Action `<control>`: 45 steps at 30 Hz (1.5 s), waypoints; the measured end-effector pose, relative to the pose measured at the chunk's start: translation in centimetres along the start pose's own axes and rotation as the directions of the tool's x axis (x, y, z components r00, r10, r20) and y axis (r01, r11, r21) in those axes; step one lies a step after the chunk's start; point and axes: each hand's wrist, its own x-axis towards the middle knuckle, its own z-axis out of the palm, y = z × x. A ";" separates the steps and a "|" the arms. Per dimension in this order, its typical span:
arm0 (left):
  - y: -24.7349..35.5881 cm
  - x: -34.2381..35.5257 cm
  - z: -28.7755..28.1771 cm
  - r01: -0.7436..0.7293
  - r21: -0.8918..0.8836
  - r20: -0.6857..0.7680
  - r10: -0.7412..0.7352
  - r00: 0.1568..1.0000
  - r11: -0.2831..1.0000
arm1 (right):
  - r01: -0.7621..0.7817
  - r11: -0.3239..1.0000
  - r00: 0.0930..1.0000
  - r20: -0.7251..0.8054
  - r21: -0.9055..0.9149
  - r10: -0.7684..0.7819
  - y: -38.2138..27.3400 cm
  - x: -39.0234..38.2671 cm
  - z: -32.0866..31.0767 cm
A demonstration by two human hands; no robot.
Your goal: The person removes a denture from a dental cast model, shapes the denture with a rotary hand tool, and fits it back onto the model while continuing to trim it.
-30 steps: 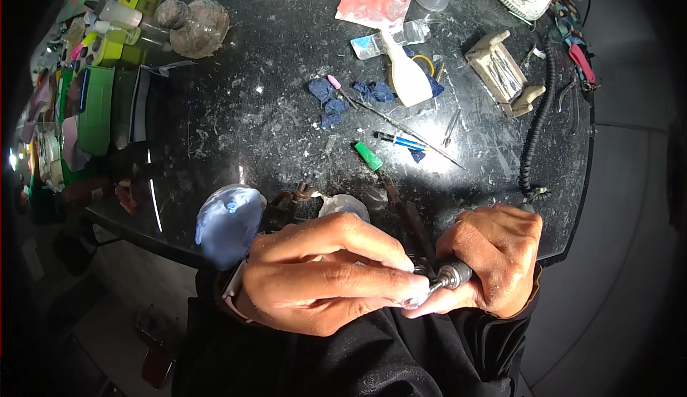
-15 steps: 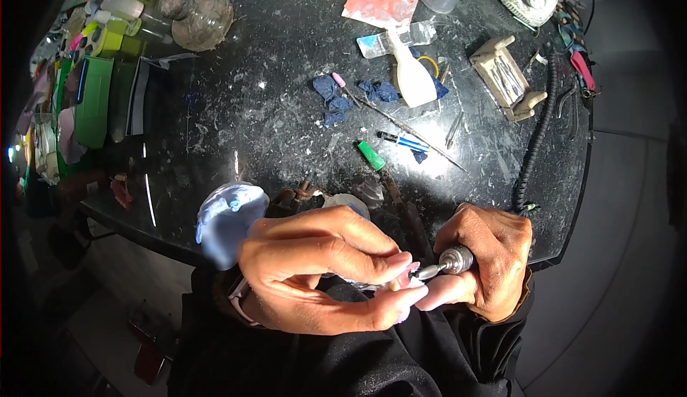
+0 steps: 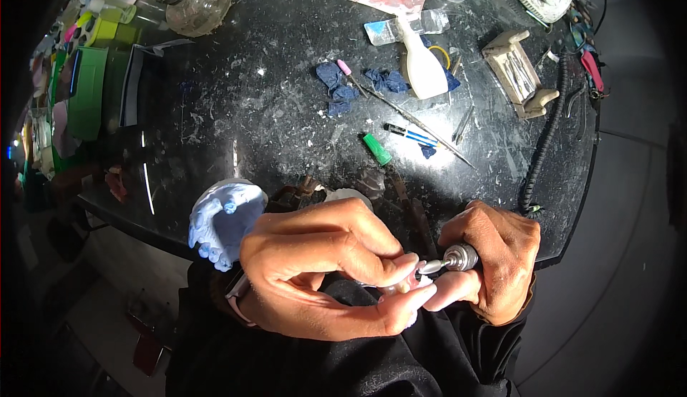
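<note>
My left hand (image 3: pixel 308 257), above my dark-clothed lap, pinches a small pink denture (image 3: pixel 412 282) between thumb and fingertips, which cover most of it. Wrapped round a metal rotary handpiece (image 3: pixel 461 257) is my right hand (image 3: pixel 497 261), its thumb stretched towards the left fingertips. The handpiece's bur (image 3: pixel 431 267) points left at the denture; whether it touches is hard to tell. Beside my left wrist, a blue dental cast (image 3: pixel 227 214) with teeth lies at the table's near edge.
On the black, dusty table (image 3: pixel 279 110) lie a white bottle (image 3: pixel 425 68), a green-handled tool (image 3: pixel 376 149), a long thin instrument (image 3: pixel 415 119) and blue scraps (image 3: pixel 330 75). A tool rest (image 3: pixel 515 75) and a coiled cord (image 3: pixel 547 143) are at right. Green boxes (image 3: pixel 89 93) crowd the left.
The view has shifted slightly, so the table things sit a little differently. Both hands keep their hold, and the bur stays at the denture. The blue cast shows more of its teeth.
</note>
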 end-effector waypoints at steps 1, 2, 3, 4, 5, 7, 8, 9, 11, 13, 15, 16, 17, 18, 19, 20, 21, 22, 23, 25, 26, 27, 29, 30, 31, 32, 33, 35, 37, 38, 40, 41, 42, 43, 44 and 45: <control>0.0 0.0 0.0 0.007 -0.010 -0.004 -0.007 1.000 1.000 | 0.009 1.000 1.000 0.003 -0.007 -0.009 0.0 0.0 0.0; -0.1 0.0 0.0 0.014 -0.020 -0.007 -0.014 1.000 1.000 | 0.017 1.000 1.000 0.006 -0.014 -0.017 0.1 0.0 0.1; -0.1 0.0 0.0 0.015 -0.020 -0.007 -0.015 1.000 1.000 | 0.016 1.000 1.000 0.006 -0.014 -0.016 0.1 0.0 0.1; -0.1 0.0 -0.1 0.007 -0.021 -0.001 -0.007 1.000 1.000 | 0.015 1.000 1.000 -0.005 -0.011 -0.015 0.0 0.0 0.1; -0.1 0.0 -0.1 0.000 -0.021 0.005 0.000 1.000 1.000 | 0.015 1.000 1.000 -0.017 -0.009 -0.015 0.0 -0.1 0.1; -0.2 0.0 -0.1 -0.009 -0.018 0.007 0.010 1.000 1.000 | 0.015 1.000 1.000 -0.020 -0.021 -0.016 0.0 0.0 0.2; -0.3 0.0 -0.1 -0.020 -0.015 0.009 0.020 1.000 1.000 | 0.016 0.999 1.000 -0.023 -0.034 -0.017 0.0 0.0 0.2; -0.2 0.0 -0.1 -0.019 -0.015 0.010 0.019 1.000 1.000 | 0.015 0.999 1.000 -0.023 -0.033 -0.016 0.0 0.0 0.2; -0.2 0.0 -0.1 0.004 -0.031 0.010 -0.003 1.000 1.000 | 0.015 0.999 1.000 -0.016 -0.037 -0.016 0.0 -0.1 0.2; -0.3 0.1 -0.1 -0.001 -0.027 0.019 0.002 1.000 1.000 | 0.011 0.999 1.000 -0.022 -0.037 -0.012 0.0 -0.1 0.2; -0.2 0.1 -0.1 -0.007 -0.021 0.027 0.007 1.000 1.000 | 0.008 0.999 1.000 -0.027 -0.037 -0.009 0.0 -0.1 0.2; -0.1 0.1 -0.1 -0.001 -0.028 0.019 0.002 1.000 1.000 | 0.010 0.999 1.000 -0.020 -0.038 -0.011 0.0 0.0 0.1; 0.0 0.0 -0.1 0.004 -0.035 0.011 -0.004 1.000 0.999 | 0.013 0.999 1.000 -0.013 -0.039 -0.013 -0.1 0.0 0.1; 0.0 0.0 -0.1 0.004 -0.033 0.010 -0.003 1.000 0.999 | 0.015 0.999 1.000 -0.013 -0.038 -0.016 -0.1 0.0 0.1; -0.1 -0.1 0.0 0.004 -0.028 0.007 -0.004 1.000 1.000 | 0.018 0.999 1.000 -0.011 -0.045 -0.018 -0.1 0.0 0.1; -0.1 -0.1 0.0 0.004 -0.024 0.005 -0.004 1.000 1.000 | 0.021 0.998 1.000 -0.009 -0.052 -0.021 0.0 -0.1 0.1; -0.2 -0.1 0.0 0.003 -0.026 0.006 -0.003 1.000 1.000 | 0.019 0.998 1.000 -0.010 -0.054 -0.020 0.0 -0.1 0.1; -0.1 -0.1 0.0 -0.003 -0.019 0.011 0.003 1.000 1.000 | 0.017 0.998 1.000 -0.021 -0.056 -0.019 0.0 -0.1 0.1; -0.1 -0.1 0.0 -0.010 -0.012 0.017 0.010 1.000 1.000 | 0.015 0.998 0.999 -0.031 -0.057 -0.017 0.0 -0.1 0.0; 0.0 -0.1 0.0 0.000 -0.011 0.016 0.000 1.000 1.000 | 0.012 0.998 0.999 -0.030 -0.057 -0.014 -0.1 -0.2 0.0; 0.0 -0.1 0.0 0.011 -0.011 0.015 -0.011 1.000 1.000 | 0.008 0.998 1.000 -0.029 -0.056 -0.010 -0.1 -0.2 0.0; -0.1 -0.1 0.0 0.011 -0.012 0.016 -0.011 1.000 1.000 | 0.007 0.998 1.000 -0.029 -0.057 -0.009 0.0 -0.2 -0.1; 0.0 0.0 -0.1 -0.016 0.002 0.032 0.016 0.999 1.000 | 0.028 0.997 0.999 -0.023 -0.065 -0.029 -0.1 -0.1 -0.2; 0.0 0.0 -0.1 -0.016 0.002 0.033 0.016 0.999 1.000 | 0.028 0.998 0.999 -0.024 -0.065 -0.029 0.0 -0.1 -0.2; 0.0 0.0 -0.1 -0.019 0.000 0.031 0.019 0.999 1.000 | 0.035 0.997 0.999 -0.034 -0.075 -0.038 0.0 -0.2 -0.1; 0.0 -0.1 -0.1 -0.022 -0.001 0.028 0.022 0.999 1.000 | 0.042 0.995 0.998 -0.044 -0.085 -0.046 0.0 -0.2 0.0; 0.0 -0.1 -0.1 -0.021 -0.001 0.029 0.021 0.999 1.000 | 0.041 0.996 0.998 -0.045 -0.085 -0.045 0.0 -0.2 0.0; 0.0 -0.3 0.0 -0.005 0.006 0.015 0.005 1.000 1.000 | 0.034 0.996 0.998 -0.042 -0.083 -0.038 0.0 -0.2 0.0; -0.2 0.0 -0.1 -0.025 0.007 0.034 0.024 0.999 1.000 | 0.035 0.996 0.998 -0.048 -0.085 -0.039 0.0 -0.3 0.0; -0.2 0.0 -0.2 -0.045 0.007 0.051 0.044 0.998 0.999 | 0.037 0.996 0.998 -0.052 -0.086 -0.041 0.0 -0.3 0.0; -0.3 -0.2 -0.1 -0.033 0.003 0.040 0.033 0.999 0.999 | 0.029 0.996 0.998 -0.057 -0.086 -0.034 0.0 -0.3 0.1; -0.4 -0.3 0.0 -0.021 -0.002 0.028 0.021 0.999 1.000 | 0.022 0.996 0.998 -0.061 -0.086 -0.027 0.0 -0.3 0.2; -0.4 -0.2 0.0 -0.021 -0.002 0.029 0.021 0.999 1.000 | 0.020 0.996 0.998 -0.062 -0.086 -0.026 0.1 -0.3 0.1; -0.2 -0.2 -0.1 -0.021 0.002 0.034 0.021 0.999 1.000 | 0.025 0.996 0.998 -0.062 -0.090 -0.031 0.1 -0.3 0.1; -0.1 -0.1 -0.1 -0.020 0.006 0.040 0.020 0.999 1.000 | 0.031 0.995 0.997 -0.062 -0.095 -0.036 0.1 -0.3 0.0; -0.1 0.0 -0.1 -0.020 0.007 0.040 0.020 0.999 1.000 | 0.031 0.995 0.997 -0.063 -0.094 -0.037 0.0 -0.4 0.0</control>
